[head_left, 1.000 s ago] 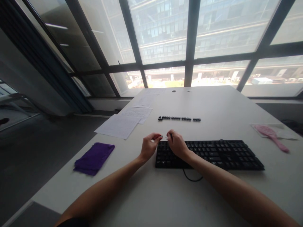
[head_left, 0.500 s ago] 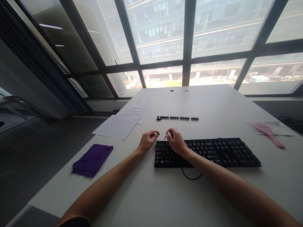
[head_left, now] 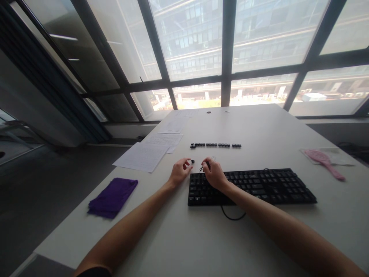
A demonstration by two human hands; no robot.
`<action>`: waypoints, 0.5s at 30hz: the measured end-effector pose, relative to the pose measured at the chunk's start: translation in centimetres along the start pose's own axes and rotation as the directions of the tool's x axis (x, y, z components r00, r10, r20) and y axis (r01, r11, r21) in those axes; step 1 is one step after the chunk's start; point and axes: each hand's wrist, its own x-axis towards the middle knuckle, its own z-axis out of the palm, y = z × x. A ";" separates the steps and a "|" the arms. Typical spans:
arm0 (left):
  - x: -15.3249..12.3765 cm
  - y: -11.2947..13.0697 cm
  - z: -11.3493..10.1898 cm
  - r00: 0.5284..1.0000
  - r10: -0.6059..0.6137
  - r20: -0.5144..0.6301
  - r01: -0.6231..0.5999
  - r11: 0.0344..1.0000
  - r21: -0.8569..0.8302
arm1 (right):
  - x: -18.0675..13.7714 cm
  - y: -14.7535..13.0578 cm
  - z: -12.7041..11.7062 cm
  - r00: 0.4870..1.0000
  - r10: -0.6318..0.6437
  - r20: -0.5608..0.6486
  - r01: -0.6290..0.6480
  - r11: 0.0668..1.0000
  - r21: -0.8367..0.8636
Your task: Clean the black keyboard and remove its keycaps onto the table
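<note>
A black keyboard (head_left: pixel 271 188) lies on the white table. Over its top left corner is my right hand (head_left: pixel 213 174), closed around a small keycap puller (head_left: pixel 201 168); its thin prongs stick out to the left, and fine wire loops show behind the fingers. My left hand (head_left: pixel 180 171) rests just left of the keyboard, with thumb and forefinger apart. At its fingertips sits a loose black keycap (head_left: pixel 193 161); whether the forefinger still touches it is hard to see. Beyond both hands, a row of black keycaps (head_left: pixel 211 144) lies in small groups.
A folded purple cloth (head_left: pixel 113 197) lies at the left, with paper sheets (head_left: pixel 142 156) behind it. At the right a pink hairbrush (head_left: pixel 324 161) lies by a clear bag. The keyboard's cable (head_left: pixel 234 219) loops out at the front. Large windows stand behind the table.
My left thumb and forefinger have parted from their pinch on the keycap, which is now at the fingertips. My right hand stays almost still with the keycap puller.
</note>
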 end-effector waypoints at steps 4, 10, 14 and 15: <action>0.5 0.0 0.4 0.997 0.041 -0.073 -0.035 0.996 0.077 | 0.0 -0.1 0.0 1.000 -0.001 0.012 0.001 1.000 0.000; 2.7 -0.2 2.0 0.994 0.096 -0.045 -0.087 0.982 0.168 | 0.0 0.0 0.0 1.000 -0.010 0.015 0.010 1.000 -0.005; 4.6 -0.4 2.6 0.998 0.049 -0.042 -0.045 0.994 0.104 | 0.0 -0.1 0.0 1.000 0.001 0.016 -0.001 1.000 -0.004; 5.1 -0.4 2.7 0.999 0.026 -0.045 -0.022 0.996 0.089 | 0.0 -0.1 -0.1 1.000 0.002 0.020 -0.002 1.000 -0.003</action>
